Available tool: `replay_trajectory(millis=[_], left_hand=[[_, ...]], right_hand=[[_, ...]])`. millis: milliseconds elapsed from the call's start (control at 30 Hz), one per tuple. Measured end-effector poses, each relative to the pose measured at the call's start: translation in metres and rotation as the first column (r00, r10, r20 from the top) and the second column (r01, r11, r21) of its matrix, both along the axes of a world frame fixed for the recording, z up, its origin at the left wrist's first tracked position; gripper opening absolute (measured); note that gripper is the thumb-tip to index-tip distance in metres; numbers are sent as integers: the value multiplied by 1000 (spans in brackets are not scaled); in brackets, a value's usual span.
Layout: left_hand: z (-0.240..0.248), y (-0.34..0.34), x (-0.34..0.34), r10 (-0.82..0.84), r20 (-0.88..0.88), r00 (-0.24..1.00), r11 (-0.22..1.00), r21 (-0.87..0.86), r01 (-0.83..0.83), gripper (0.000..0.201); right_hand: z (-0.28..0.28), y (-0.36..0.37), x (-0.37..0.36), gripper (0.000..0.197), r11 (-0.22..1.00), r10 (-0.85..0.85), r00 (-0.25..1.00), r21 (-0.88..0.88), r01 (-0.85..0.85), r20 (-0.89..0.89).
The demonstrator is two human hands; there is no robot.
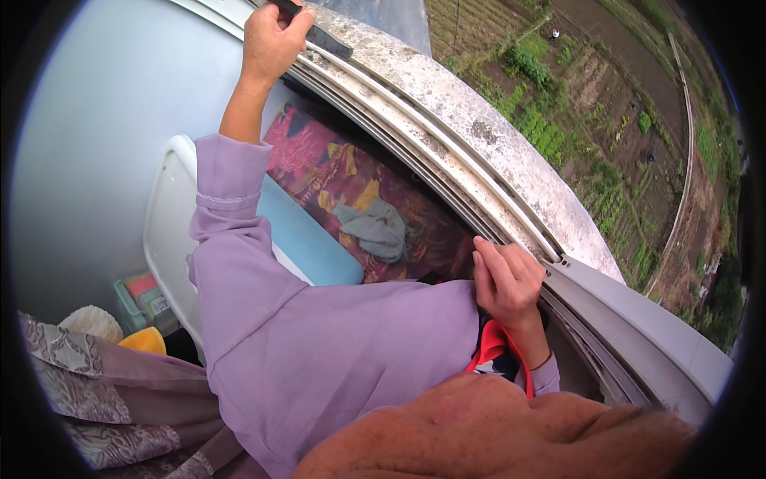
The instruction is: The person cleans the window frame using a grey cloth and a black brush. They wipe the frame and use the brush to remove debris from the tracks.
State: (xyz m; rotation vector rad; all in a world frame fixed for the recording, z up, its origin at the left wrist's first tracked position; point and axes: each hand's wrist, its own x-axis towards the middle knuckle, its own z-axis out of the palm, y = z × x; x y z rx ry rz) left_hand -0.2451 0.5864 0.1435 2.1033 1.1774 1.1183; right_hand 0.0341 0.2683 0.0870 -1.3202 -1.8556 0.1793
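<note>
My left hand (273, 41), at the upper left, is closed around the handle of a black brush-like tool (329, 42). The tool's dark, flat end lies over the outer edge of the white window track (415, 124), next to the stained outside ledge (479, 120). My right hand (511, 279) is at the inner side of the track, farther right, touching the frame. Its fingers are curled together and nothing shows in them. A red strap (501, 339) hangs by my right wrist.
Below the window, a crumpled grey cloth (379, 230) lies on patterned fabric (315, 160). Beside it are a light-blue object (307, 231) and a white panel (171, 215). A curtain (120, 399) hangs at lower left. Beyond the ledge, farmland (590, 120) lies far below.
</note>
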Motion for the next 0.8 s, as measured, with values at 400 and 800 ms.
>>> replay_trajectory(millis=[400, 800], left_hand=[[-12, -167, 121, -395, 551, 735, 399, -618, 677, 14], [-4, -59, 67, -250, -571, 782, 966, -198, 165, 46]], right_hand=[[8, 11, -1, 55, 956, -279, 956, -61, 285, 92], [-18, 6, -2, 13, 893, -424, 867, -277, 354, -262]])
